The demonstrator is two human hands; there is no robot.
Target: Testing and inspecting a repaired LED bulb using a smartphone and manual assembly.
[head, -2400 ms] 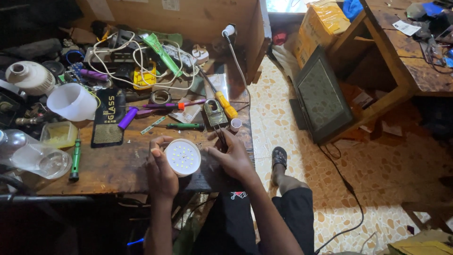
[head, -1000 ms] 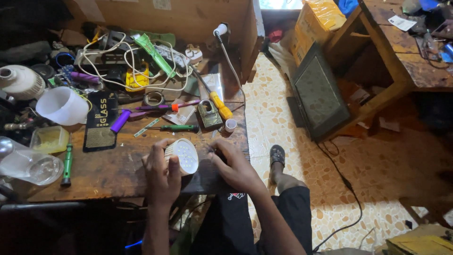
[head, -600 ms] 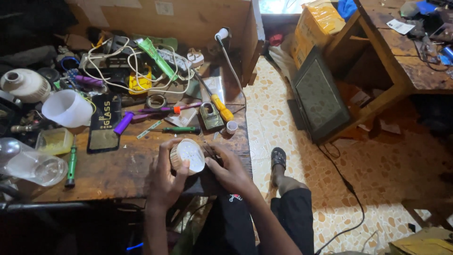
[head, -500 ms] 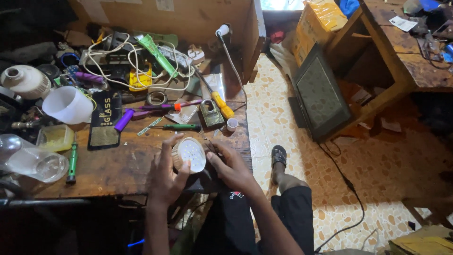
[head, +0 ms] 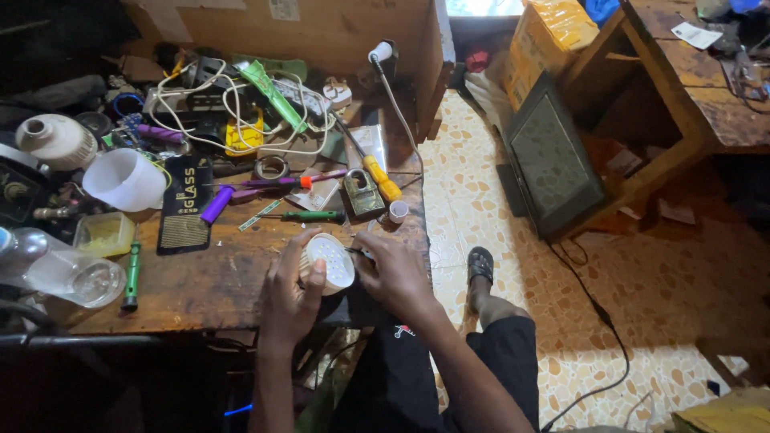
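My left hand [head: 290,297] grips a round white lamp body [head: 329,261], tilted so its flat face with small dots points up and right. My right hand [head: 395,277] is closed on a thin dark tool [head: 358,251] whose tip touches the lamp's upper right rim. Both hands are over the near edge of a worn wooden table [head: 200,285]. A green-handled screwdriver [head: 311,216], a brass padlock [head: 363,193] and a small white cap [head: 398,212] lie just beyond the hands.
Tangled white cables [head: 241,112], a yellow-handled screwdriver [head: 380,178], a purple pen [head: 216,204], a white cup [head: 124,180], a clear bottle [head: 56,273] and a black card [head: 185,204] crowd the table. A dark flat screen [head: 553,156] leans on a wooden bench at right. My sandalled foot [head: 480,265] rests on the tiled floor.
The lamp body has been turned from lying face up to tilted toward my right hand. My right hand came in closer and its tool now meets the rim.
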